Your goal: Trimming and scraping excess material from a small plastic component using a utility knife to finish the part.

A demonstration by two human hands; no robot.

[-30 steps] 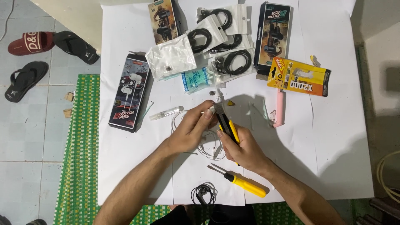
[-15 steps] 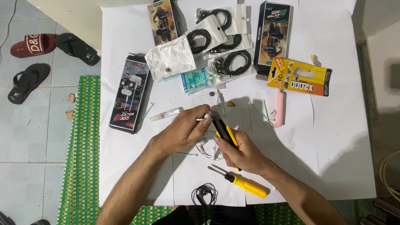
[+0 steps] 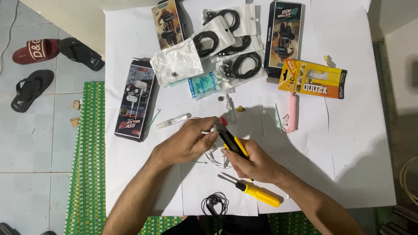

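White paper sheets (image 3: 348, 143) cover a low work surface on a tiled floor, with a green woven mat (image 3: 87, 174) along the near edge and dark sandals (image 3: 30, 89) off at nine o'clock.

At the middle, the right hand (image 3: 254, 163) is closed around a yellow-and-black utility knife (image 3: 231, 141), its tip angled toward eleven o'clock so the blade end meets what the other hand presents. The left hand (image 3: 185, 143) pinches a small white earphone part (image 3: 208, 130) between thumb and fingertips, holding it steady just at the knife's tip; its thin white cable (image 3: 215, 159) trails loosely beneath both hands.

A yellow-handled screwdriver (image 3: 254, 193) lies at five o'clock, close by the right wrist, within easy reach. A coiled black earphone (image 3: 214, 203) sits at six o'clock.

Stock is pushed to the far side, out of the working space: a black boxed earphone pack (image 3: 135, 102) at ten o'clock, clear bags of black cables (image 3: 230, 48) at twelve, and a yellow carded glue pack (image 3: 311, 79) at two.
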